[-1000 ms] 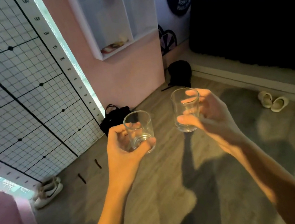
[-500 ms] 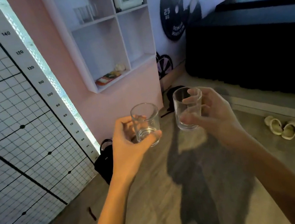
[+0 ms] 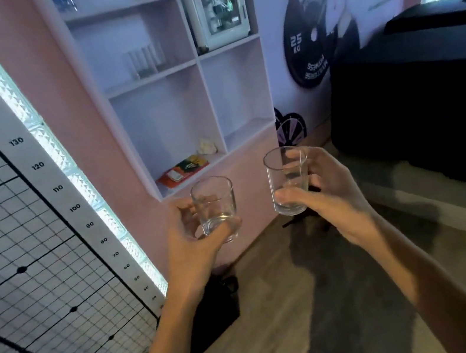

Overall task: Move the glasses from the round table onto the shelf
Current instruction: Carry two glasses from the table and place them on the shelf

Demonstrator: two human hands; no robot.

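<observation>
Mid-carry, I judge: the left grip [image 3: 187,242] curls round the left glass [image 3: 215,206], the right grip [image 3: 333,194] round the right glass [image 3: 288,180], both upright in the air short of the shelf [image 3: 152,79], so the next move should call for raising them onto a board.

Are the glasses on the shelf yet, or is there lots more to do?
Partly. A row of glasses seems to stand on the shelf already. The left hand grips one glass and the right hand grips the other glass, both held up before the shelf. Setting them down is left. The round table is out of view.
</observation>
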